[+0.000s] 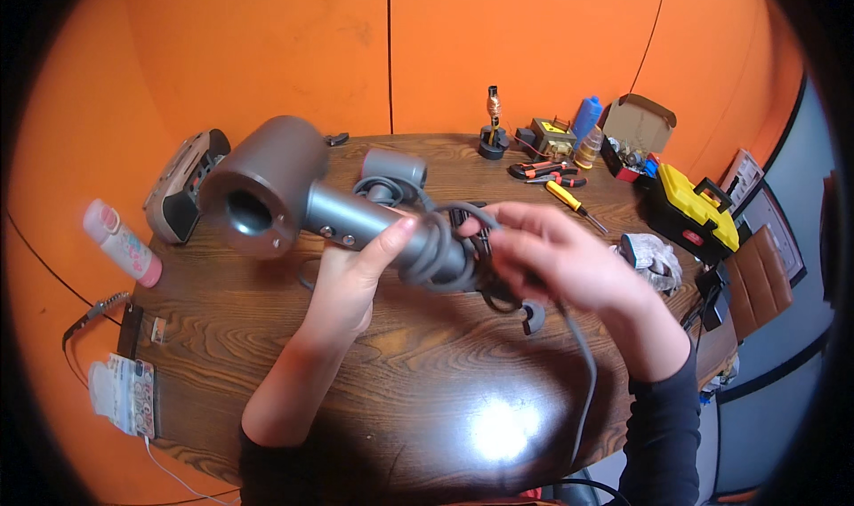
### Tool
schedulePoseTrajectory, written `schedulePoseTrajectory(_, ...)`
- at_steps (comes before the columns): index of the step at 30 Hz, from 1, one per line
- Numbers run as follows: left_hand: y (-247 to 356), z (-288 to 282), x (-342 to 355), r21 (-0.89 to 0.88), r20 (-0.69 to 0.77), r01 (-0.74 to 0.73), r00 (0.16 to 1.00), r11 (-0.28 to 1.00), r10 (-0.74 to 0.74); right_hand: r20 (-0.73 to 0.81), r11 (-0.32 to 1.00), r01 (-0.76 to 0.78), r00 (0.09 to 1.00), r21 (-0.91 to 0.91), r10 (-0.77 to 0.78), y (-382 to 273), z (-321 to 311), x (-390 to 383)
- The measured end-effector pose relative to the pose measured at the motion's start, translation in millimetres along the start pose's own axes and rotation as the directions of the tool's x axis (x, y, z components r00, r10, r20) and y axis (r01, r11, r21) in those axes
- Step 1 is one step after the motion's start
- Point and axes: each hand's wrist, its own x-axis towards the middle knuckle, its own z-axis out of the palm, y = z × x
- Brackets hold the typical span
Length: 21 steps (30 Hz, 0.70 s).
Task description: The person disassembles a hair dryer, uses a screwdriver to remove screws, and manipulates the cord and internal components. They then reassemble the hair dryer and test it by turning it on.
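A grey hair dryer is held up over the table, its round head at the left and its handle slanting down to the right. My left hand is wrapped round the handle, thumb lying across its top side. Several loops of grey cord circle the lower end of the handle. At those loops my right hand has its fingers closed on the cord, slightly blurred; one length hangs from it toward the table's front edge. Behind, another grey hair dryer lies on the table with its own cord bundled.
On the wooden table, a speaker box and a pink-white bottle stand left. Pliers, a yellow screwdriver and a yellow-black toolbox are at the right. A small curved dark piece lies below my right hand.
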Motion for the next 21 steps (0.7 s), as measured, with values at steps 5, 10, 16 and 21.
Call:
schedulePoseTrajectory(5, -2, -3, 5, -0.402, -0.226, -0.097, 0.974, 0.91, 0.004, 0.272, 0.95, 0.283, 0.932, -0.135, -0.239, 43, 66, -26)
schedulePoseTrajectory(10, 14, -11, 2, -0.562, -0.008, 0.164, 0.979, 0.811, -0.204, 0.465, 0.998, 0.023, 0.885, -0.056, 0.006, 96, 61, -3)
schedulePoseTrajectory(16, 17, 4, -9, -0.515, 0.097, 0.26, 0.964, 0.816, -0.246, 0.02, 0.957, -0.131, 0.991, 0.26, 0.13, 93, 17, 21)
schedulePoseTrajectory(21, 21, 6, -16, -0.382, 0.211, 0.213, 0.967, 0.899, -0.14, -0.195, 0.965, -0.138, 0.964, 0.221, 0.183, 54, -22, 31)
